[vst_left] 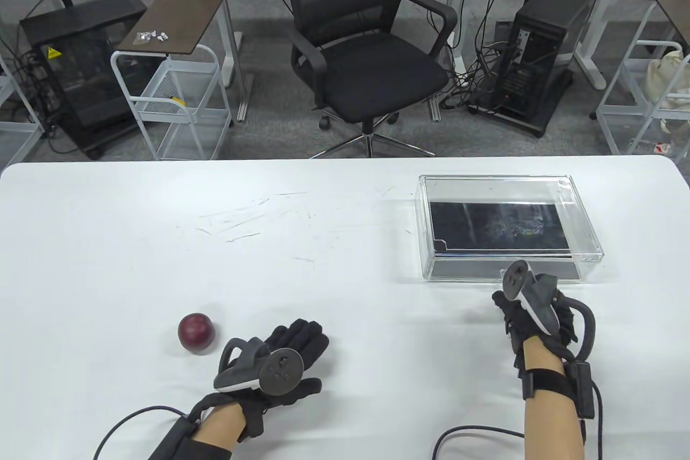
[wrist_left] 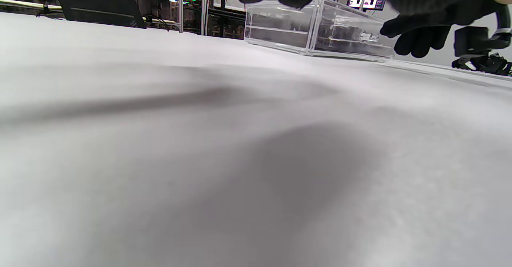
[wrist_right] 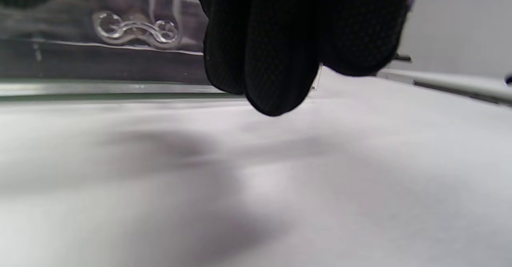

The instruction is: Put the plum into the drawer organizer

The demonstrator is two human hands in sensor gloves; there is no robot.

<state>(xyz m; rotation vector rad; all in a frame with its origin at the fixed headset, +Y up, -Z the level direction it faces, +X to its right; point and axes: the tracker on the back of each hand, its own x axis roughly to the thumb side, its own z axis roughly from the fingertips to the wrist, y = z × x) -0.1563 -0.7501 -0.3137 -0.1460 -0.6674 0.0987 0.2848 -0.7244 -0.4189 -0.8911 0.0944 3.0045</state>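
Observation:
A dark red plum (vst_left: 196, 333) lies on the white table (vst_left: 161, 233) at the near left. My left hand (vst_left: 294, 360) lies flat just right of the plum, fingers spread, holding nothing. A clear plastic drawer organizer (vst_left: 506, 228) stands at the right; it also shows in the left wrist view (wrist_left: 316, 29). My right hand (vst_left: 512, 314) is just in front of its near wall, fingers curled down, holding nothing. In the right wrist view my fingers (wrist_right: 280, 51) hang before the organizer's front (wrist_right: 100, 59), where a clear pull handle (wrist_right: 136, 29) shows. The plum is out of both wrist views.
Beyond the table's far edge stand a black office chair (vst_left: 366, 50), a white wire cart (vst_left: 172, 98) and computer towers (vst_left: 544, 50). Faint scratch marks (vst_left: 242, 220) cross the table's middle.

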